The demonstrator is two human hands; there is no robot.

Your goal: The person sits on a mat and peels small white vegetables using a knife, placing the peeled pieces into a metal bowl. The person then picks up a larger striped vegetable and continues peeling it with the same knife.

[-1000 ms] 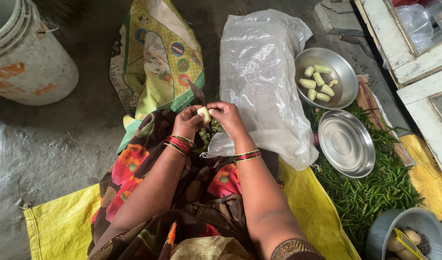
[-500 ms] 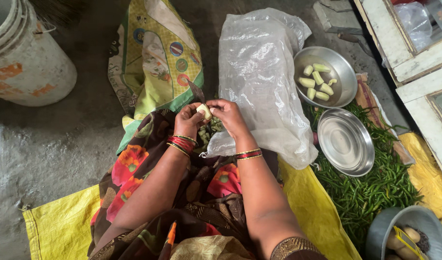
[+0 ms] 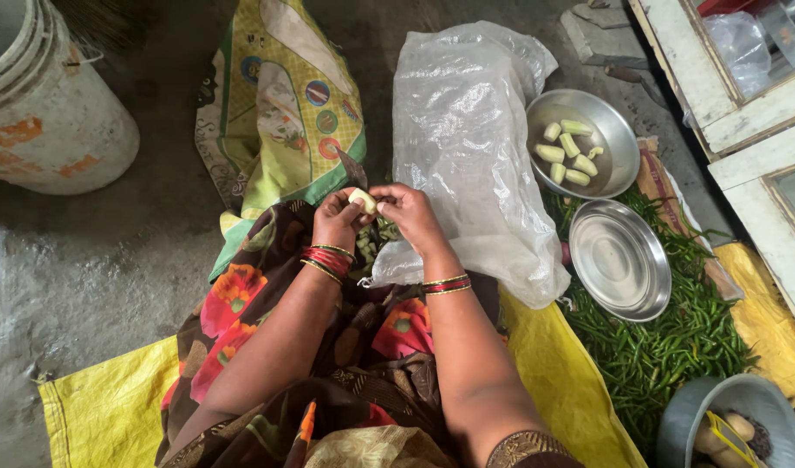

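Both hands, left hand (image 3: 338,218) and right hand (image 3: 408,211), close their grip on a pale peeled piece (image 3: 363,201) against an upright blade (image 3: 352,170), above the lap, near the steel bowl (image 3: 619,147) holding cut pieces (image 3: 569,152).

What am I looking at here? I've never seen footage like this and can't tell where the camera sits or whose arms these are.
There is no machine here. The single view comes from a camera worn on a person's head, looking down at their own arms and lap. The left hand and right hand meet around a small pale vegetable piece, beside a dark blade. A clear plastic bag lies just past the hands. To the right, a steel bowl holds similar pale pieces, an empty steel bowl sits on a pile of green chillies, and a white bucket stands on the far left.
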